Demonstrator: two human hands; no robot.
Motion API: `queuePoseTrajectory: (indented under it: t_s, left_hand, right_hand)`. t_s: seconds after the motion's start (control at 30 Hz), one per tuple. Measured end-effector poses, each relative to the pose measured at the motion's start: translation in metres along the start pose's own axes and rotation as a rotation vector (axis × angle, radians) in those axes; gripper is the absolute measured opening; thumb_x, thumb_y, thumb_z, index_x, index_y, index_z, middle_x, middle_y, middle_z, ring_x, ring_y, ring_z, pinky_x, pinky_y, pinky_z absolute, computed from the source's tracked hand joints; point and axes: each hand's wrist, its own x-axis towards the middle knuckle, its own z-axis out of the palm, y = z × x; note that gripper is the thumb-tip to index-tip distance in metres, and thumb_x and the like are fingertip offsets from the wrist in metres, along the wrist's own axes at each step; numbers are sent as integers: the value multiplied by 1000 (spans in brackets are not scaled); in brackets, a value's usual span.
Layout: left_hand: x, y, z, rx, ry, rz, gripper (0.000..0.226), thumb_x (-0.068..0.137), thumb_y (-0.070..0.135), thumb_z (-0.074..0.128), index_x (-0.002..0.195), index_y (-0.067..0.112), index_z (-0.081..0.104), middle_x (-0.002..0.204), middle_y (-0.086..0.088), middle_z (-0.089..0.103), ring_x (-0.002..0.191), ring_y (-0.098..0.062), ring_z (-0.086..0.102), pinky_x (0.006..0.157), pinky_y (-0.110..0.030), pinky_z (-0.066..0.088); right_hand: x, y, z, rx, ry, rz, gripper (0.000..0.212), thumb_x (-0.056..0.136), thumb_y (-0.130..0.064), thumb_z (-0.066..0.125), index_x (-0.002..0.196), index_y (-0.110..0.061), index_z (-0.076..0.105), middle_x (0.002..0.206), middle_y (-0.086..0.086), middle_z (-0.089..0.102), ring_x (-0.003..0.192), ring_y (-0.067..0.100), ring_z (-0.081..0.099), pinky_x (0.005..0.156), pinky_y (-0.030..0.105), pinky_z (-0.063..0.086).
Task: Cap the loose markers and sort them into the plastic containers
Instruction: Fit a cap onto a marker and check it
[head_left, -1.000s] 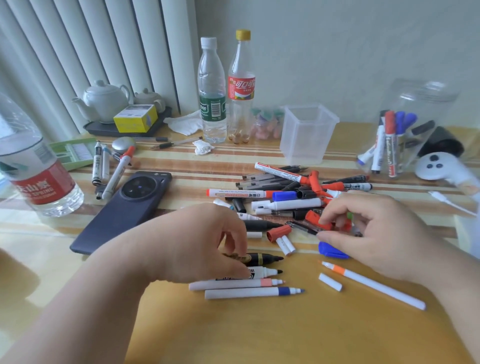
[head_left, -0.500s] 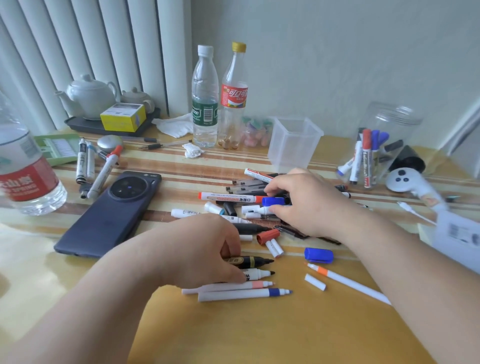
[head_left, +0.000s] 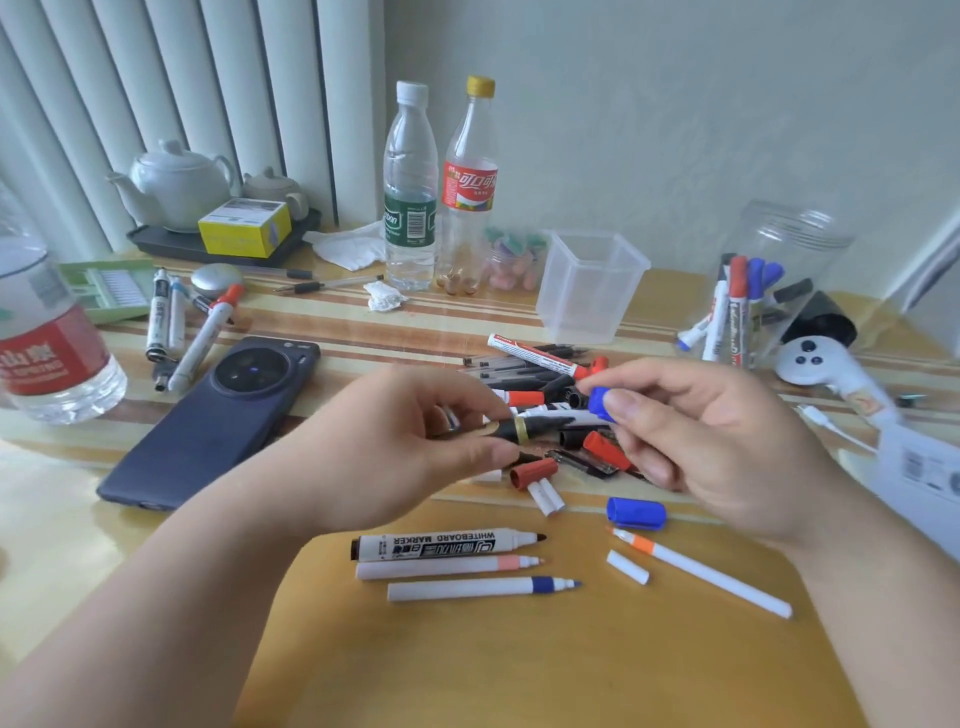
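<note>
nearest lay three uncapped markers in a row: a white marker (head_left: 447, 545) printed "whiteboard marker", a pink-banded pen (head_left: 449, 567) and a blue-banded pen (head_left: 483, 590). at their three o'clock lay an orange-banded pen (head_left: 701, 571), a white cap (head_left: 627, 567) and a loose blue cap (head_left: 636, 513). beyond them the left hand (head_left: 395, 457) pinched a black marker (head_left: 524, 428) with a gold band, tip pointing to three o'clock. the right hand (head_left: 717, 441) pinched a second blue cap (head_left: 602, 404) just beside that tip. both hands partly hid the pile of markers (head_left: 535, 356) behind. a phone (head_left: 208, 421) lay at nine o'clock. at twelve o'clock stood a square tub (head_left: 592, 286). at two o'clock a round jar (head_left: 789, 234) held red- and blue-capped markers. farthest stood two bottles: a green-labelled bottle (head_left: 410, 208) and a cola bottle (head_left: 470, 187) with a red label.
</note>
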Motion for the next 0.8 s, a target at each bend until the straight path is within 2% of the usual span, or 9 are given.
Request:
queuePoseTrajectory:
  t_s: [0.07, 0.13, 0.2, 0.3, 0.43, 0.6, 0.73, 0.8]
  left_hand:
    - [0, -2, 3, -91, 52, 50, 24, 79, 50, 77, 99, 38, 76, 78, 11, 69, 61, -4, 53, 61, -17, 42]
    - [-1, -2, 6, -123, 68, 96, 28, 78, 53, 78, 102, 39, 77, 81, 12, 70, 63, -7, 54, 62, -18, 42]
    - [-1, 1, 8, -112, 68, 137, 31, 76, 56, 74, 103, 40, 77, 84, 9, 69, 69, -14, 58, 64, -25, 44]
    - [-2, 6, 12, -94, 53, 164, 33, 74, 60, 71, 103, 45, 77, 84, 2, 67, 71, -21, 59, 63, -31, 46]
    - [-2, 8, 17, -92, 56, 165, 37, 72, 63, 72, 101, 42, 78, 83, 3, 66, 68, -17, 58, 62, -26, 42]
    - [-2, 9, 22, -53, 50, 177, 33, 75, 62, 71, 101, 42, 78, 86, 4, 69, 73, -20, 62, 63, -29, 47]
    - [-5, 10, 25, -21, 38, 206, 27, 79, 59, 70, 103, 47, 77, 86, 4, 68, 74, -22, 64, 65, -42, 52]
    - [-6, 10, 26, -15, 57, 227, 25, 81, 56, 71, 103, 45, 77, 86, 3, 68, 75, -23, 65, 65, -42, 52]
  right_hand:
    - [-9, 4, -8, 178, -40, 28, 35, 81, -39, 80, 99, -10, 73, 63, 8, 54, 49, 17, 42, 46, 22, 35]
    - [-14, 6, -12, 261, -58, 63, 44, 69, -43, 87, 94, -11, 70, 64, 10, 54, 47, 17, 42, 44, 19, 32]
    - [-17, 8, -13, 252, -50, 73, 35, 69, -34, 89, 89, -13, 71, 64, 15, 52, 46, 16, 44, 44, 16, 31]
    - [-18, 6, -8, 244, -38, 55, 7, 78, -15, 74, 85, -16, 73, 65, 19, 49, 46, 17, 44, 41, 17, 31]
    - [-20, 6, 1, 211, -61, 32, 9, 81, -12, 70, 88, -16, 74, 63, 8, 58, 48, 17, 50, 39, 20, 35]
    - [-20, 10, 10, 115, -60, -4, 12, 80, -9, 72, 93, -9, 71, 67, -2, 66, 52, 13, 57, 45, 21, 43]
    - [-22, 7, 13, 46, -91, 7, 15, 81, -15, 75, 95, -20, 75, 69, 2, 69, 51, 15, 61, 47, 25, 48]
    - [-23, 6, 14, 50, -89, 7, 15, 80, -17, 75, 94, -21, 75, 69, 6, 70, 53, 19, 64, 49, 28, 52]
